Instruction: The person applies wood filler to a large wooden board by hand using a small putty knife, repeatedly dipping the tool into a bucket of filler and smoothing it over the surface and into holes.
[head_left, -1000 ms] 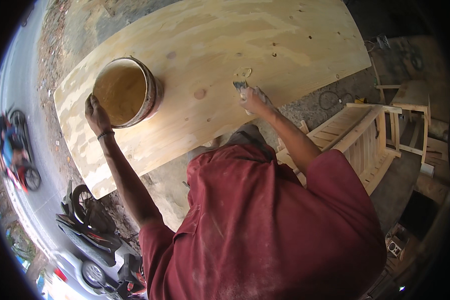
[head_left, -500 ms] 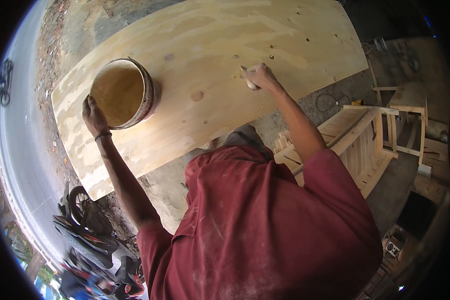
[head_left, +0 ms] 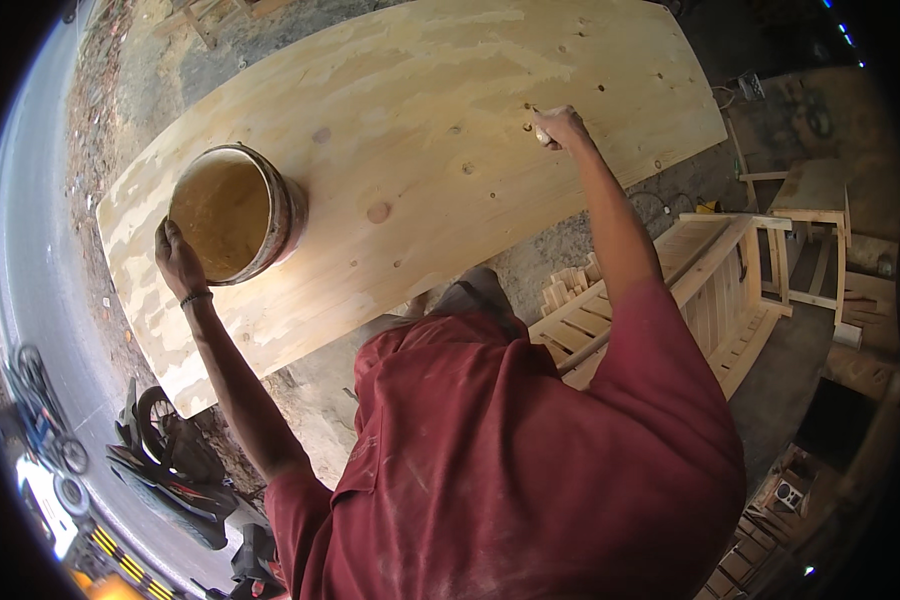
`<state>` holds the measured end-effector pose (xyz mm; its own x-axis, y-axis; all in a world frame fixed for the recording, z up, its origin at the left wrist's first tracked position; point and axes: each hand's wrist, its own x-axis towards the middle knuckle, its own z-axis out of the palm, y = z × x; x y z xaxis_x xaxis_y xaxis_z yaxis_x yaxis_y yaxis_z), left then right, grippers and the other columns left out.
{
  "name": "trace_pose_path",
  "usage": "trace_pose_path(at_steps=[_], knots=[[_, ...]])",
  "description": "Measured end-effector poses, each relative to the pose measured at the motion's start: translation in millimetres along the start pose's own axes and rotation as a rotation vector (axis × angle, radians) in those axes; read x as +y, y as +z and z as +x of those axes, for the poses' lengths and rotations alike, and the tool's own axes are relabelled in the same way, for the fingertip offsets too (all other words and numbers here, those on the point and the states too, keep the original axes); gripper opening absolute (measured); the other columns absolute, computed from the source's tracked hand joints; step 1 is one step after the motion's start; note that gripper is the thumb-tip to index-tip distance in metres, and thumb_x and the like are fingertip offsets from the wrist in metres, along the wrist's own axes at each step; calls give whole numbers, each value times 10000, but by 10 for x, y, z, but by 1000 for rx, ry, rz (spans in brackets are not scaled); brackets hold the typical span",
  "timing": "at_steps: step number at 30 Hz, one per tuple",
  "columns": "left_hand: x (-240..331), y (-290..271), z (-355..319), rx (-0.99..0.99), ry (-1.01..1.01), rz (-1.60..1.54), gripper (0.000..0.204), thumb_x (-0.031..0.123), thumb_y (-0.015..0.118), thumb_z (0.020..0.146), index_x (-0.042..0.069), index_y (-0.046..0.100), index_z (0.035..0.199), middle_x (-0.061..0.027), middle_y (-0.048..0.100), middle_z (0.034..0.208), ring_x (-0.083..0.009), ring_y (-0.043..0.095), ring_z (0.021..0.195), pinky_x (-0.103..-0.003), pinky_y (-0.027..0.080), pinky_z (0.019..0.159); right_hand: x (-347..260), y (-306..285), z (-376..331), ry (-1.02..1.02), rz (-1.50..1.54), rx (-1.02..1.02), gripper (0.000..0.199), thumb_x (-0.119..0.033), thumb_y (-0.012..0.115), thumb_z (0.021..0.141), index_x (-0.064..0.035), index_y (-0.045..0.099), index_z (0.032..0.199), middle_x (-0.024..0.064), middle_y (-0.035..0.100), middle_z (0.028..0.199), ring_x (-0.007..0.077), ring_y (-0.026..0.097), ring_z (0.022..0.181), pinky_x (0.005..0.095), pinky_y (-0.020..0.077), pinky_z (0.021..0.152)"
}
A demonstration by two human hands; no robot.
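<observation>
Left hand [head_left: 178, 262] gripped rim of putty-filled bucket [head_left: 232, 212]; right hand [head_left: 560, 126], fingers curled around small tool, pressed plywood sheet [head_left: 410, 130].

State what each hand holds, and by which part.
The left hand grips the bucket by its near rim. The right hand presses a small tool onto the plywood sheet; which part it grips cannot be told.

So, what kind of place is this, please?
Probably an open-air carpentry workshop beside a road. A large plywood sheet lies flat as the work surface, unfinished wooden furniture frames stand to the right, and parked motorbikes sit by the roadside at the lower left.
</observation>
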<state>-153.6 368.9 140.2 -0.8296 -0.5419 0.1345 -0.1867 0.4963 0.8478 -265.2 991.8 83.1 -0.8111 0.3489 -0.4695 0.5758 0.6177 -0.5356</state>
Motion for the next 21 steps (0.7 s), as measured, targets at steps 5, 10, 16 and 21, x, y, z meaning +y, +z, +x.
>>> trace_pose_path(at_steps=[5,10,16,21], knots=[[54,-4,-13,10,13,56,386,254,417,1011,-32,610,1183,-161,672,1079,-234,616,970,-341,465,876,212,613,-266,-84,-226,-82,327,-309,653,868,15,691,876,94,665,675,142,605,486,278,508,450],[-87,-101,-30,13,19,34,399,264,411,1019,-42,604,1187,-164,667,1091,-230,604,978,-340,458,885,296,220,-988,-177,-107,-366,321,-264,640,864,31,692,978,96,651,668,124,600,514,280,503,483],[17,-27,-29,-4,-41,16,415,275,399,1020,-42,585,1214,-170,647,1130,-244,592,994,-351,454,897,1351,-330,-672,-18,130,-24,397,-246,610,886,41,624,1160,95,643,668,134,612,560,301,496,518],[130,-51,-90,27,-82,67,424,283,390,1016,-29,579,1232,-177,637,1150,-262,589,1023,-361,449,913,1273,-469,-694,-4,-55,59,407,-277,579,904,15,606,1186,104,644,679,165,628,567,320,501,538]])
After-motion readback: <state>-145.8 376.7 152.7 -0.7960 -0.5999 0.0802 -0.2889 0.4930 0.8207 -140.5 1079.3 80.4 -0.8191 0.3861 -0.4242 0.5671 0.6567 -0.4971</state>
